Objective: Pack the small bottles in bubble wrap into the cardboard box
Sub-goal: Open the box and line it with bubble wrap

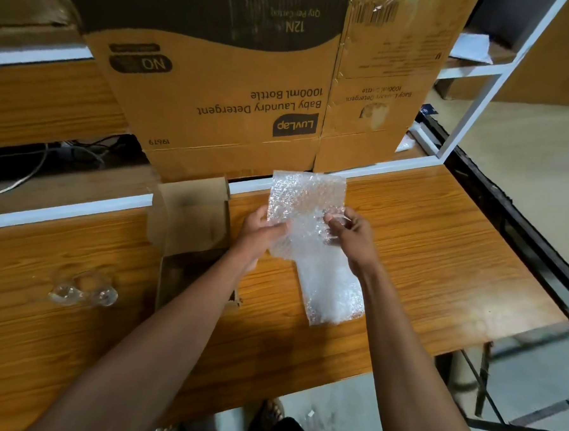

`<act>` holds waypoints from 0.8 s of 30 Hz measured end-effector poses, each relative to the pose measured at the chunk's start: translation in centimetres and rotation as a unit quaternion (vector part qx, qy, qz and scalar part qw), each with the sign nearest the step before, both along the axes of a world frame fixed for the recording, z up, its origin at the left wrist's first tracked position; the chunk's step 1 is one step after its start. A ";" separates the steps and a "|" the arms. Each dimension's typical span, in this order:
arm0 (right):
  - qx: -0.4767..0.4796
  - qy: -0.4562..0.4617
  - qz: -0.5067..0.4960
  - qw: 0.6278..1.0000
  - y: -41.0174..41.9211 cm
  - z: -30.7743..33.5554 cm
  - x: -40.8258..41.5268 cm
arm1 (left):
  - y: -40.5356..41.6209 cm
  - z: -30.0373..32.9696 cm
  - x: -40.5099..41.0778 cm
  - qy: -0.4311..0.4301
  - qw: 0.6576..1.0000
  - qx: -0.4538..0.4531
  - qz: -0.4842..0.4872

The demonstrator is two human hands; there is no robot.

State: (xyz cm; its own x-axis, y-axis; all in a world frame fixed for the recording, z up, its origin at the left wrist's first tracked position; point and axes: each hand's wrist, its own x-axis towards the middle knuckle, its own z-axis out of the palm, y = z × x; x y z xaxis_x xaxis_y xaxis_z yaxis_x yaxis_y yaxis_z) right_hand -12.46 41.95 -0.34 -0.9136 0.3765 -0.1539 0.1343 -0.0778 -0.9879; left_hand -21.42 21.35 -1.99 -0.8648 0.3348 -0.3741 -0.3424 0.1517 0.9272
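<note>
We see an orange-brown tabletop point(422, 255) with dark wood-grain streaks and a white strip along its far edge. On it lies clear bubble wrap point(321, 250), whitish and dotted with glinting bubbles. The small open cardboard box point(190, 217) is plain dull brown. Behind, a large carton point(234, 81) is tan with a wavy black band and black lettering. Two clear bottles point(84, 292) glint at left.

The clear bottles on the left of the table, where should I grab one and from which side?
Take one bottle round its body, from above. Both lie on their sides on the table, close together, so fingers fit best across the body's width.
</note>
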 end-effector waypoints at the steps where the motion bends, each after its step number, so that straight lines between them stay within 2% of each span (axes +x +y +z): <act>1: 0.001 0.006 0.010 1.000 -0.4 0.4 0.0 | -0.5 0.3 0.2 0.009 1.000 0.007 0.002; 8: 0.024 0.049 0.083 0.995 -2.3 3.6 0.5 | -4.7 2.8 0.4 0.065 0.996 0.056 0.028; 13: 0.054 0.079 0.115 0.989 -3.7 4.7 0.4 | -7.7 4.4 0.9 0.145 0.987 0.065 -0.036; 17: 0.084 0.095 0.148 0.981 -5.1 5.6 0.7 | -9.5 5.8 1.5 0.162 0.984 0.066 -0.042; 24: 0.090 0.099 0.164 0.977 -8.2 7.6 0.6 | -12.9 7.2 1.0 0.126 0.988 0.083 -0.041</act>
